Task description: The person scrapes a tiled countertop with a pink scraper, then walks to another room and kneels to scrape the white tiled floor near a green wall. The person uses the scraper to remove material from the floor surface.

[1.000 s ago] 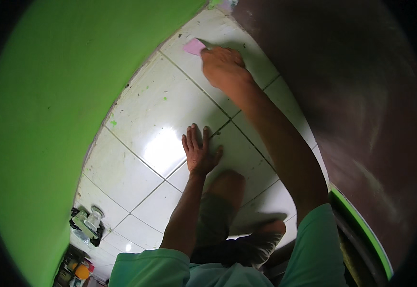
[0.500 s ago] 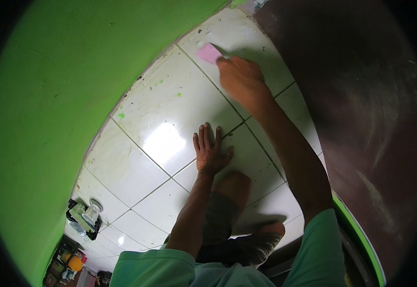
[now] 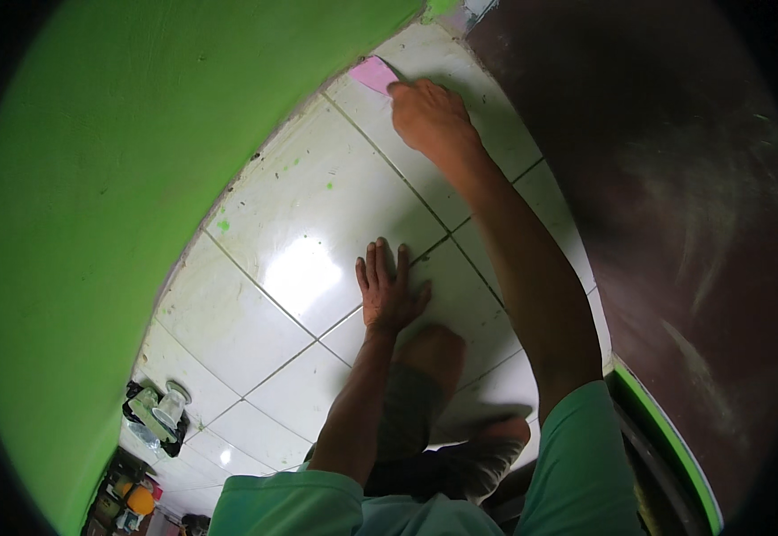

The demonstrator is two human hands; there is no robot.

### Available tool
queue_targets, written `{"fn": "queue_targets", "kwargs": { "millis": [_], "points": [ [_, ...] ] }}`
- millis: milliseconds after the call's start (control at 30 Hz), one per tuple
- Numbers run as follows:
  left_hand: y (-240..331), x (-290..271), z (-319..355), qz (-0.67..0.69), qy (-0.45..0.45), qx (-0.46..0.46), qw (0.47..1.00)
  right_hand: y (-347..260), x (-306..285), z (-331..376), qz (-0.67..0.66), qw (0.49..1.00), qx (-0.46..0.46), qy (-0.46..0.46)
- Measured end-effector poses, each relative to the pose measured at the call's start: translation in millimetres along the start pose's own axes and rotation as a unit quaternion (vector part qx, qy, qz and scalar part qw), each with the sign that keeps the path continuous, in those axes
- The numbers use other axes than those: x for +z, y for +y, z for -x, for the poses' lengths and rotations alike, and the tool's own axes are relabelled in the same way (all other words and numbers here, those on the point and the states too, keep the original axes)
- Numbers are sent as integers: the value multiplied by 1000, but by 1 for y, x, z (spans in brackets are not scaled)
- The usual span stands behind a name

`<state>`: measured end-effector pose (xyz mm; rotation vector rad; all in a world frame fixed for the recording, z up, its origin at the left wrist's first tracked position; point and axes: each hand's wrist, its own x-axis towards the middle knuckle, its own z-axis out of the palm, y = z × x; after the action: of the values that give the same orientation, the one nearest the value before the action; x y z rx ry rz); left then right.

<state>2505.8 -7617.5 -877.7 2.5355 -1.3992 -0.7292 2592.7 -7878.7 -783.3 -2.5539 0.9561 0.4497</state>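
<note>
My right hand [image 3: 431, 114] is closed on a flat pink scraper [image 3: 374, 75], reaching toward the far end of the floor. The scraper's wide edge lies at the foot of the green wall [image 3: 139, 134], where the wall meets the white floor tiles [image 3: 255, 205]; its grip is hidden in my fist. My left hand [image 3: 391, 290] rests flat on the tiles with its fingers spread, beside my bent knee [image 3: 434, 353], and holds nothing. Small green paint spots [image 3: 224, 225] and dark specks dot the tiles near the wall.
A dark brown surface [image 3: 684, 223] bounds the floor on the right. At the lower left, near the wall, a white cup-like container [image 3: 171, 408] stands with a black plastic bag [image 3: 173, 439]. Beyond are several items, one an orange round object [image 3: 140, 499].
My right hand has moved the scraper farther out and left, from the open tile to the wall's base. My left hand stays in place on the floor.
</note>
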Motion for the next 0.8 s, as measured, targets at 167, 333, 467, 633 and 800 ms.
{"fn": "queue_targets", "kwargs": {
  "millis": [167,333,467,633,800],
  "points": [
    [-12,-1,0,3,-7,-12,1000,-4,-8,16,7,998,0,-67],
    [-4,0,0,28,10,5,1000,7,8,7,-18,999,7,32],
    [-7,2,3,29,9,8,1000,-3,-2,3,-25,1000,16,10],
    [-6,-1,1,11,11,3,1000,16,9,39,-7,999,33,-19],
    [0,-1,-2,17,-4,-7,1000,8,-4,-9,-15,1000,14,14]
  ]
}}
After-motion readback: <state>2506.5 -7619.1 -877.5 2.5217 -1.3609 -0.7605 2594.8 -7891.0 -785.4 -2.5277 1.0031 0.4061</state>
